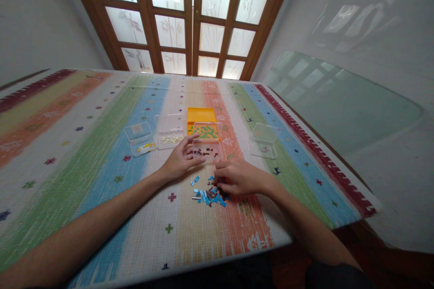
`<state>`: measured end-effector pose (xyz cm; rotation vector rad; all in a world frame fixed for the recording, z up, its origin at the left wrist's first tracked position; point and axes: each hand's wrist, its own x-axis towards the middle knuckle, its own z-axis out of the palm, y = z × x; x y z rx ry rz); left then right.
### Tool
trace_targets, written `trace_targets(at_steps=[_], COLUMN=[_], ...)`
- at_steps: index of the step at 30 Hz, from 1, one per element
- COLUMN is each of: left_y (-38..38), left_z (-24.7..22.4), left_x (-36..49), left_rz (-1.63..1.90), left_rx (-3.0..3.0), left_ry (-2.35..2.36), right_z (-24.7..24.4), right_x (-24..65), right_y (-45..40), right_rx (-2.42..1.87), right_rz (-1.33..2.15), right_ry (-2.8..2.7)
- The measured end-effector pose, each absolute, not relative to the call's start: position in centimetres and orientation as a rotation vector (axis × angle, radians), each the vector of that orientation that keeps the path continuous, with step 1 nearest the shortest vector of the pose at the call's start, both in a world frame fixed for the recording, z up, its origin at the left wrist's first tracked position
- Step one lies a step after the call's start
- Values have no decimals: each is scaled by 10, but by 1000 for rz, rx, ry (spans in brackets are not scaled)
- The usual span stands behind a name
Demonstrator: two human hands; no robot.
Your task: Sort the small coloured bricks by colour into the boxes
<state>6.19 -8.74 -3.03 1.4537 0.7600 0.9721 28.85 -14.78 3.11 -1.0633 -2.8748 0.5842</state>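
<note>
My left hand (181, 159) rests at the left side of a clear plastic box (219, 153), fingers apart, thumb along its near edge. Several small brown pieces (206, 151) lie in that box. My right hand (239, 177) is over the right side of a loose pile of blue pieces (203, 195) and brown pieces (213, 193) on the cloth. Its fingers are curled and pressed together; whatever they hold is hidden. Behind the clear box stands an orange box (201, 114) with its lid up, near many small green pieces (205, 132).
To the left are an open clear box of cream pieces (172, 139) and another with yellow pieces (146, 147). A further clear open box (263, 149) stands on the right. A striped tablecloth (111, 189) covers the table; its near edge runs close to my body.
</note>
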Motion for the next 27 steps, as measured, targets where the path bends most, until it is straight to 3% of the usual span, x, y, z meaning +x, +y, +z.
trace_targets(at_steps=[27], left_y=[-89], left_z=[-28], left_x=[63], left_rz=[970], left_rx=[1417], left_ry=[761], right_z=[28], right_x=[284], right_y=[-150], right_rx=[-1057], right_rz=[599], right_ry=[-2880])
